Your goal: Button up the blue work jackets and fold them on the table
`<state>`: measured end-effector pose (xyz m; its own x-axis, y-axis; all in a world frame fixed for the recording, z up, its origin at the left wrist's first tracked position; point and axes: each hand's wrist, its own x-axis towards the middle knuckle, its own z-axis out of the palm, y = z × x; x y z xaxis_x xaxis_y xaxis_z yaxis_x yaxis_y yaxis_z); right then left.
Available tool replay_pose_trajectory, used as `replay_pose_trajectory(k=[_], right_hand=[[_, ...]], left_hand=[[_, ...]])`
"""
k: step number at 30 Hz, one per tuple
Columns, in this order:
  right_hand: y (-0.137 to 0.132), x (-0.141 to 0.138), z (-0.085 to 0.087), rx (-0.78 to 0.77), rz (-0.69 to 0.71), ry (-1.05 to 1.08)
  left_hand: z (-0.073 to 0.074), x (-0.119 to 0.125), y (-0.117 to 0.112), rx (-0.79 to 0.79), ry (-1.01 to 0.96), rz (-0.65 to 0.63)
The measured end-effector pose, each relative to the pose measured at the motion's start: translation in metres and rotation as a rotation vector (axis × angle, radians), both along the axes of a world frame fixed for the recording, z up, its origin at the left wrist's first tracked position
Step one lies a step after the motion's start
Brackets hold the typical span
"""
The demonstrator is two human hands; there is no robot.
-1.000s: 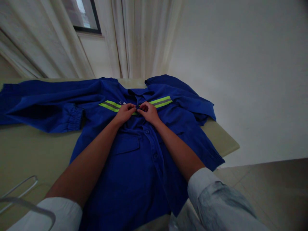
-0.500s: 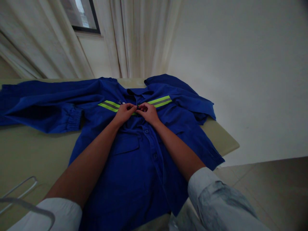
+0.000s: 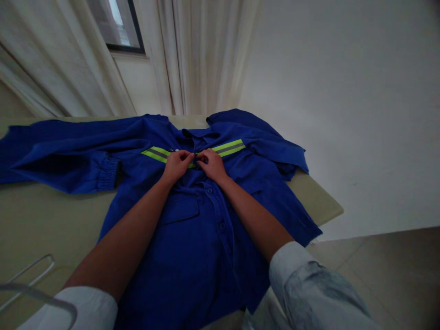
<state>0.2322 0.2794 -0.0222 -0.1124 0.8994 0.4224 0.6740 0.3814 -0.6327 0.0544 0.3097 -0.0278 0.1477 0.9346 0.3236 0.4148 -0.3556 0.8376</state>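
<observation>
Left hand: the left hand rests on the chest of the blue work shirt, its fingertips pinched on the centre front edge at the level of the stripe.

Right hand: the right hand mirrors it from the other side, with its fingertips gripping the opposite edge.

Between the hands: they are together, fingertips almost meeting; a small dark spot shows there, too small to identify.

Shirt: it lies front up on a beige table, under both hands and forearms. The collar sits just beyond the hands, and a buttoned placket runs from beneath them toward the wearer.

Near the hands: a yellow-green reflective stripe with a grey centre crosses the chest on both sides. A flapped pocket lies just below the left hand.

Shirt sleeves: one stretches far out past the left hand and ends in a gathered cuff; the other lies folded beyond the right hand.

Forearms: both are bare, with white pushed-up sleeves near the elbows.

Further out: a wire hanger lies on the table, well to the left of the left hand. A cream curtain hangs beyond the hands.
</observation>
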Motion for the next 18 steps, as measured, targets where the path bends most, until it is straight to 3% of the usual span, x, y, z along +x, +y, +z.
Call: replay_pose_trajectory(k=[18], right_hand=[[0.0028,0.0011,-0.0011,-0.006,0.0,0.118]], left_hand=[[0.0009,-0.0004,-0.0024,0.002,-0.016,-0.065]])
